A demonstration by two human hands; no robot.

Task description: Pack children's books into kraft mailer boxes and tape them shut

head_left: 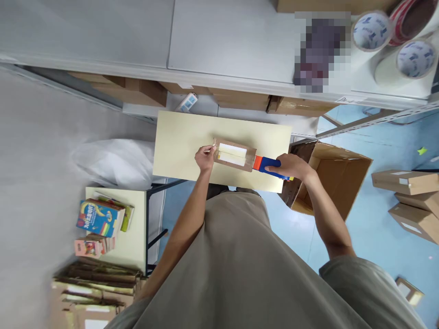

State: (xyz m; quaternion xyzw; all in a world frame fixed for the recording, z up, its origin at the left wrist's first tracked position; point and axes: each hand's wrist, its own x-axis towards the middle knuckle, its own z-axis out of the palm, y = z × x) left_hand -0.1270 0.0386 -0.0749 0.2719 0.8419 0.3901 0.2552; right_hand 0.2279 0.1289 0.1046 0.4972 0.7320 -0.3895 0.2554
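A small brown cardboard box [234, 155] with a white label lies on a pale yellow table [181, 146]. My left hand [205, 157] is closed at the box's left end, pinching what looks like a strip of tape. My right hand [290, 166] is wrapped round the blue handle of a tape dispenser [269, 164], whose orange head touches the box's right end.
An open cardboard box [338, 178] stands on the blue floor to the right. Tape rolls [372, 31] sit on the grey shelf above. A side table [133, 237] with colourful books [99, 218], a white bag [116, 162] and flattened cartons [96, 288] are at the left.
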